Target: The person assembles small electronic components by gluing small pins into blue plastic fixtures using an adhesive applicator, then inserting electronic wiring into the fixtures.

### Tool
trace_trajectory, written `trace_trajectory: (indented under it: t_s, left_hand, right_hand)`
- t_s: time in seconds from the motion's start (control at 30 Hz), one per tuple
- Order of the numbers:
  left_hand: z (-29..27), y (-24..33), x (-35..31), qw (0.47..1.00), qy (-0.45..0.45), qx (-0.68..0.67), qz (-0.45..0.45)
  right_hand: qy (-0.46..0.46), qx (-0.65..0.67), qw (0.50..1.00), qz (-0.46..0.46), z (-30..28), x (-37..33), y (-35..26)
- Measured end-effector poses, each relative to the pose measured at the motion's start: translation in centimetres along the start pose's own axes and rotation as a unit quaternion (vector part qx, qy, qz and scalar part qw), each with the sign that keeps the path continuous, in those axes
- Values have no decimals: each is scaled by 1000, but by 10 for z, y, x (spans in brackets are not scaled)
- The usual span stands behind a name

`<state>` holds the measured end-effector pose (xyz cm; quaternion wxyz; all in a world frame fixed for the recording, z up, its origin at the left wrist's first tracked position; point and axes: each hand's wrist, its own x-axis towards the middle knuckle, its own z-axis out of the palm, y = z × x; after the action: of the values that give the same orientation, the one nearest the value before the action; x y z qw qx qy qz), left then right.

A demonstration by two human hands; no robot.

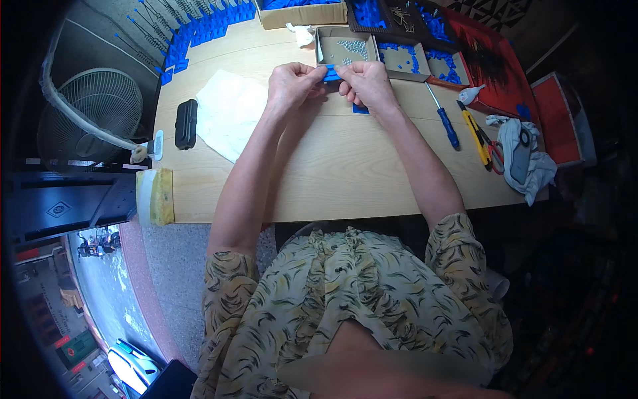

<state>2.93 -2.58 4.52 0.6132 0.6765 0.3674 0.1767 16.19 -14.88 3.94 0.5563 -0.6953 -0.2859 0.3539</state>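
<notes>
Both arms reach out over the wooden table (345, 166) to its far half. Between my two hands is a small blue plastic part (331, 74). My left hand (292, 83) is closed, pinching the part's left end. On the right end, my right hand (369, 85) is closed too, thumb and forefinger pressed on it. Just below the right hand, another flat blue piece (361, 109) lies on the table, partly covered by the fingers. Directly beyond the hands stands a cardboard tray (320, 46) with small shiny metal pieces (353, 48) inside.
More trays of small blue parts (402, 58) stand at the back right. Rows of blue pieces with springs (199, 30) line the back left. A screwdriver (446, 126), a yellow cutter (473, 133), scissors (494, 153) and a cloth (531, 166) lie right. White paper (229, 110) and a black case (187, 124) lie left.
</notes>
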Motion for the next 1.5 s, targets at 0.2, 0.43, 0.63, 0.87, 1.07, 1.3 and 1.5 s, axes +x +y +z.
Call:
trace_trajectory:
  t_s: [0.2, 0.43, 0.63, 0.87, 1.07, 1.3, 1.5]
  left_hand:
    - [1, 2, 0, 999, 12, 33, 11]
    - [1, 4, 0, 998, 16, 59, 16]
    - [1, 6, -1, 996, 25, 87, 22]
    - [1, 6, -1, 996, 23, 83, 21]
    - [1, 7, -3, 996, 25, 83, 23]
    - [-2, 8, -3, 995, 19, 97, 11]
    - [-7, 5, -6, 995, 21, 96, 11]
  right_hand:
    - [-6, 5, 1000, -14, 0, 1, 2]
    - [-8, -1, 1000, -24, 1, 2, 6]
    - [-7, 2, 1000, -29, 1, 3, 7]
    - [-2, 2, 999, -34, 3, 2, 5]
    - [1, 13, 999, -31, 3, 0, 4]
    - [-5, -4, 999, -33, 0, 1, 7]
    - [-4, -23, 1000, -11, -1, -2, 2]
